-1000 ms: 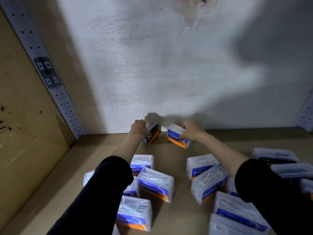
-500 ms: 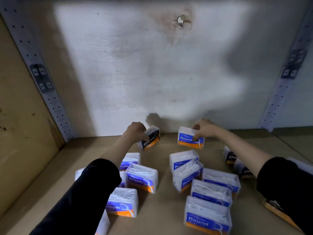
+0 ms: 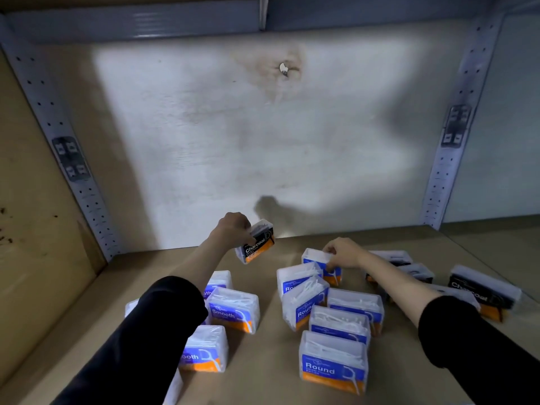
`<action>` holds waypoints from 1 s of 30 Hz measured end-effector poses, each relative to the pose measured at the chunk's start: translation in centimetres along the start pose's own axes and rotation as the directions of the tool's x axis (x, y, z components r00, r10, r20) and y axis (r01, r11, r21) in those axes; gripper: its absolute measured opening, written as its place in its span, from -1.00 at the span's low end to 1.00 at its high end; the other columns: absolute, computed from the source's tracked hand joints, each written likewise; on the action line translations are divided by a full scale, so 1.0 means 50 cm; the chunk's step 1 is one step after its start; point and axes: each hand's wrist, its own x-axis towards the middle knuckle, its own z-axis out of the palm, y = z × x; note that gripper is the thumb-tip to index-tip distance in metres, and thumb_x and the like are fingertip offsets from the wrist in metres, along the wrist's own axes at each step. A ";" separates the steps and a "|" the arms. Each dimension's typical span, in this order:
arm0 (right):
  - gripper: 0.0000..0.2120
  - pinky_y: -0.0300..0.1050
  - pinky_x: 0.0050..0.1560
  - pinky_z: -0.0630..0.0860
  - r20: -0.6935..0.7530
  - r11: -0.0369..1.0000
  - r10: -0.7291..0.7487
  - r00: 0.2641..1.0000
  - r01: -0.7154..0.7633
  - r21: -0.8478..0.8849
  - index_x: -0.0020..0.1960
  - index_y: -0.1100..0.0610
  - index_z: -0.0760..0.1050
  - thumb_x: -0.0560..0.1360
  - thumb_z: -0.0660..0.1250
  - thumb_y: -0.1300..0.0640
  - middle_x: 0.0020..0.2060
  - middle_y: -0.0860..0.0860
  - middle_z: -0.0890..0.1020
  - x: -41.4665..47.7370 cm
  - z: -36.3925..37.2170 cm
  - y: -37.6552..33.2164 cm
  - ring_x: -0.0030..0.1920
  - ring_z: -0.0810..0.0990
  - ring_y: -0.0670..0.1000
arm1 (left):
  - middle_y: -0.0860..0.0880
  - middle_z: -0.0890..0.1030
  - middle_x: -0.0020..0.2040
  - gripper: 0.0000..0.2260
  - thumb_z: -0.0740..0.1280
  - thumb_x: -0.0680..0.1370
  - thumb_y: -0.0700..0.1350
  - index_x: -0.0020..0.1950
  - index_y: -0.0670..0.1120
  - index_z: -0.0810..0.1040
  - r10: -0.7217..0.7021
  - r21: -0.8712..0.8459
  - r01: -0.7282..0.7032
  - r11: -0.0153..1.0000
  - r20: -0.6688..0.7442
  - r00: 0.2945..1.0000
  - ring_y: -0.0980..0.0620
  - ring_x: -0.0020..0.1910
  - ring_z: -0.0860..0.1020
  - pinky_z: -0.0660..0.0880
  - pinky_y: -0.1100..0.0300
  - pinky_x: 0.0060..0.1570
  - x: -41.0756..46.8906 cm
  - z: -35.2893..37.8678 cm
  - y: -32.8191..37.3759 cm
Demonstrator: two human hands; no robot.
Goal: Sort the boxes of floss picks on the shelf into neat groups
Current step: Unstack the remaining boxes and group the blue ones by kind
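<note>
My left hand (image 3: 232, 230) grips a black "Charcoal" box (image 3: 257, 242), tilted and lifted a little above the shelf near the back wall. At the back of the middle cluster my right hand (image 3: 342, 254) holds a blue "Round" box (image 3: 314, 257) by its top. Several blue "Round" boxes (image 3: 333, 362) stand in that cluster at centre. Blue "Smooth" boxes (image 3: 233, 309) sit on the left, partly hidden by my left sleeve. Black "Charcoal" boxes (image 3: 482, 289) lie at the right behind my right forearm.
The brown shelf board (image 3: 271, 384) ends at a white back wall (image 3: 263, 156). Perforated grey uprights (image 3: 67, 159) stand at the back left and back right (image 3: 450, 159) corners. A brown side panel (image 3: 29, 214) closes the left side.
My right hand has drawn the "Round" box toward me, from near the back wall to the rear of the "Round" cluster. My left hand has raised the "Charcoal" box slightly.
</note>
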 end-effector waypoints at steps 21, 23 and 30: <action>-0.63 -0.20 0.17 0.38 -0.388 0.991 -0.088 0.918 0.040 -0.131 0.34 0.14 0.35 0.55 0.19 0.13 0.26 0.07 0.49 -0.244 0.026 0.091 0.24 0.47 0.02 | -0.16 0.57 0.23 -0.63 0.39 0.45 -0.16 0.24 -0.19 0.53 0.143 -0.033 -0.144 0.989 -0.021 0.989 -0.11 0.20 0.53 0.50 0.11 0.12 -0.023 0.025 0.175; -0.62 -0.18 0.28 0.35 -0.410 0.990 -0.088 0.908 0.035 -0.134 0.37 0.13 0.34 0.56 0.17 0.12 0.32 0.04 0.45 -0.278 0.047 0.109 0.31 0.43 0.00 | -0.17 0.57 0.24 -0.62 0.39 0.45 -0.16 0.25 -0.20 0.52 0.182 -0.030 -0.183 0.983 -0.021 0.983 -0.11 0.21 0.52 0.49 0.10 0.14 -0.027 0.033 0.206; -0.58 -0.23 0.35 0.26 -0.324 0.995 -0.046 0.945 0.015 -0.097 0.43 0.14 0.22 0.59 0.10 0.14 0.39 0.03 0.33 -0.335 0.121 0.146 0.39 0.31 -0.01 | -0.19 0.59 0.20 -0.63 0.41 0.44 -0.15 0.22 -0.23 0.54 0.286 0.004 -0.286 0.958 -0.037 0.957 -0.13 0.18 0.54 0.49 0.09 0.10 -0.036 0.055 0.297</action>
